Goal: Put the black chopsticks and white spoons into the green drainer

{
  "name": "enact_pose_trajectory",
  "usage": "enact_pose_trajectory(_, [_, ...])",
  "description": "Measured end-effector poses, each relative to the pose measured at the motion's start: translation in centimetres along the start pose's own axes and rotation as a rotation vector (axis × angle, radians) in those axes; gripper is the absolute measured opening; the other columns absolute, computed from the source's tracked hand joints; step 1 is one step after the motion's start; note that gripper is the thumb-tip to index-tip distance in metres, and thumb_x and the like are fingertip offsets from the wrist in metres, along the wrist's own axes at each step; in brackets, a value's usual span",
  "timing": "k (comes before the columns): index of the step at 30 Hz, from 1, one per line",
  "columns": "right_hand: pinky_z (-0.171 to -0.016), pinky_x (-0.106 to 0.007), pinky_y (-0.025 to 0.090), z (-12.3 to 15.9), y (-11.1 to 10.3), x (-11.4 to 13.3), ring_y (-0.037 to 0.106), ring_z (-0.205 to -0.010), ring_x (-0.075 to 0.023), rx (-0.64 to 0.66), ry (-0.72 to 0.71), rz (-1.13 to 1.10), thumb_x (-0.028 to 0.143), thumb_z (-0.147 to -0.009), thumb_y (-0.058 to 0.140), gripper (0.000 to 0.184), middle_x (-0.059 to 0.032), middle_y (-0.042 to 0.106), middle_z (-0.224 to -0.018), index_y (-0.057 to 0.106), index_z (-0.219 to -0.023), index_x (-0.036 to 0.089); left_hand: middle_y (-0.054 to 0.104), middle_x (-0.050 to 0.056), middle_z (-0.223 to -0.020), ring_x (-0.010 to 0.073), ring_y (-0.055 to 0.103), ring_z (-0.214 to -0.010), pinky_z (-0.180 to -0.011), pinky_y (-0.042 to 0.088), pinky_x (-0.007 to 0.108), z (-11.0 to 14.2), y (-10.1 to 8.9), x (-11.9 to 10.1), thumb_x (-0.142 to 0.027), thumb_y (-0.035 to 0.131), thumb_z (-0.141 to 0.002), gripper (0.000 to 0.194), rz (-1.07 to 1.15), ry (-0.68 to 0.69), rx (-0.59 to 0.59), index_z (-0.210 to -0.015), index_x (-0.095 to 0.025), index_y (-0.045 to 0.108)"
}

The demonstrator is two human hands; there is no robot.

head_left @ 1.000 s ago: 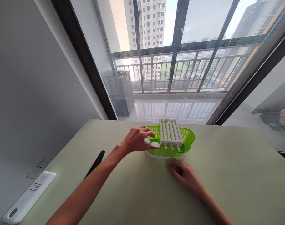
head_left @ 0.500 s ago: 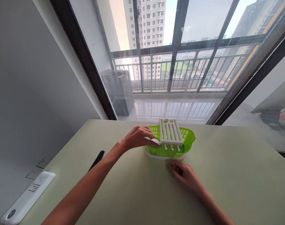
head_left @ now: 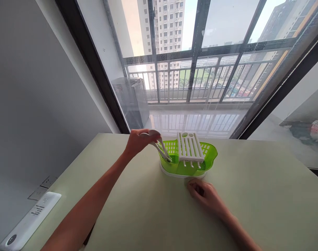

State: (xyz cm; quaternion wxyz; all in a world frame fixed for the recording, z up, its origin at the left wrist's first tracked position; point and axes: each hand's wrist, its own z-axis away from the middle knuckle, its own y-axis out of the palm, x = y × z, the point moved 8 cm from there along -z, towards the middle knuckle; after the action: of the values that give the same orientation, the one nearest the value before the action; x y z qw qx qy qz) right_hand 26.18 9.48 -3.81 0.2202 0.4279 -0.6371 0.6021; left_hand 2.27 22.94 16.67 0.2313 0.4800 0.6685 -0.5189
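My left hand [head_left: 141,142] is closed around two white spoons [head_left: 161,143] near their bowls. Their handles slant down to the right, with the ends inside the left part of a green basket [head_left: 183,169]. This basket has a white base and latticed walls. Across its middle lies a white slatted rack [head_left: 190,148] with round holes at the back and small hooks along the front. In front of the basket, my right hand [head_left: 203,192] rests on the table with its fingers curled in. Nothing shows in it, though the inside of the fist is partly hidden.
The pale green table [head_left: 153,216] reaches to a glass door at the back. A white device with a round button [head_left: 30,223] lies along its left edge, by the wall. Under my left forearm a dark object [head_left: 89,237] is mostly covered.
My left hand has moved up and left, lifting the spoons so that their handles now show, ends in the basket. My right hand has stayed in place.
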Motion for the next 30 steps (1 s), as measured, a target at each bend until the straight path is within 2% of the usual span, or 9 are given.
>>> enact_pose_trajectory(2, [-0.058, -0.025, 0.038, 0.0, 0.0, -0.1, 0.045, -0.058, -0.0141, -0.009, -0.003, 0.007, 0.045, -0.101, 0.047, 0.035, 0.0013, 0.053, -0.065, 0.066, -0.088, 0.019, 0.071, 0.003, -0.062, 0.011, 0.055, -0.05, -0.046, 0.04, 0.023, -0.3, -1.8, 1.0, -0.057, 0.08, -0.075, 0.043, 0.057, -0.136, -0.158, -0.069, -0.015, 0.077])
enact_pose_trajectory(4, [-0.057, -0.025, 0.038, 0.0, 0.0, -0.1, 0.045, -0.058, -0.014, -0.012, -0.004, 0.008, 0.046, -0.101, 0.047, 0.035, 0.0013, 0.053, -0.065, 0.067, -0.088, 0.019, 0.068, 0.002, -0.06, 0.0083, 0.049, -0.047, -0.042, 0.034, 0.023, -0.6, -3.1, 1.9, -0.059, 0.081, -0.072, 0.046, 0.141, -0.232, -0.261, -0.064, -0.015, 0.073])
enact_pose_trajectory(8, [-0.057, -0.026, 0.039, 0.0, 0.0, -0.2, 0.044, -0.059, -0.0144, -0.004, -0.001, 0.016, 0.048, -0.101, 0.046, 0.038, 0.0007, 0.053, -0.065, 0.068, -0.09, 0.018, 0.066, 0.003, -0.063, 0.0085, 0.049, -0.051, -0.045, 0.036, 0.024, -0.6, -5.3, 3.9, -0.06, 0.087, -0.065, 0.049, 0.299, -0.402, -0.274, -0.063, -0.014, 0.07])
enact_pose_trajectory(10, [-0.057, -0.026, 0.039, 0.1, 0.0, -0.2, 0.045, -0.059, -0.0147, -0.006, 0.002, 0.018, 0.049, -0.101, 0.046, 0.039, 0.0001, 0.054, -0.065, 0.068, -0.089, 0.018, 0.065, 0.002, -0.064, 0.0092, 0.051, -0.053, -0.05, 0.041, 0.024, 0.1, -6.5, 5.0, -0.061, 0.088, -0.062, 0.051, 0.327, -0.504, -0.203, -0.064, -0.014, 0.068])
enact_pose_trajectory(13, [-0.058, -0.026, 0.04, 0.1, 0.1, -0.2, 0.046, -0.059, -0.0148, -0.005, -0.001, 0.006, 0.051, -0.101, 0.045, 0.041, -0.0004, 0.055, -0.066, 0.068, -0.09, 0.018, 0.064, 0.002, -0.065, 0.0103, 0.053, -0.055, -0.054, 0.042, 0.025, 2.2, -7.8, 6.8, -0.064, 0.088, -0.061, 0.055, 0.272, -0.644, 0.0, -0.063, -0.014, 0.066])
enact_pose_trajectory(16, [-0.057, -0.026, 0.04, 0.1, 0.1, -0.4, 0.045, -0.059, -0.0147, 0.001, -0.003, 0.001, 0.052, -0.101, 0.045, 0.042, 0.0, 0.055, -0.066, 0.069, -0.092, 0.019, 0.065, 0.003, -0.066, 0.0119, 0.052, -0.056, -0.052, 0.038, 0.025, 5.3, -8.3, 9.0, -0.065, 0.088, -0.06, 0.055, 0.113, -0.761, 0.218, -0.064, -0.014, 0.067])
enact_pose_trajectory(20, [-0.057, -0.026, 0.04, 0.2, 0.1, -0.7, 0.044, -0.059, -0.0146, 0.005, 0.006, 0.011, 0.052, -0.101, 0.046, 0.041, 0.001, 0.053, -0.065, 0.068, -0.091, 0.019, 0.065, 0.003, -0.063, 0.0113, 0.046, -0.051, -0.047, 0.027, 0.024, 9.3, -8.0, 11.6, -0.067, 0.086, -0.057, 0.055, -0.092, -0.832, 0.418, -0.061, -0.015, 0.069])
enact_pose_trajectory(24, [-0.057, -0.026, 0.04, 0.2, 0.1, -0.7, 0.045, -0.058, -0.0141, -0.003, 0.011, 0.013, 0.05, -0.1, 0.047, 0.039, 0.0011, 0.053, -0.065, 0.068, -0.09, 0.019, 0.065, 0.003, -0.062, 0.0129, 0.049, -0.052, -0.047, 0.029, 0.025, 11.4, -7.3, 12.7, -0.071, 0.082, -0.059, 0.055, -0.19, -0.837, 0.516, -0.06, -0.017, 0.072])
enact_pose_trajectory(30, [-0.055, -0.026, 0.041, 0.3, -0.2, -0.4, 0.046, -0.055, -0.014, -0.025, -0.006, 0.024, 0.054, -0.1, 0.047, 0.043, 0.001, 0.055, -0.062, 0.07, -0.091, 0.018, 0.062, 0.003, -0.056, 0.0142, 0.05, -0.052, -0.047, 0.032, 0.024, 12.5, -6.9, 13.4, -0.075, 0.078, -0.062, 0.058, -0.242, -0.82, 0.576, -0.058, -0.017, 0.073])
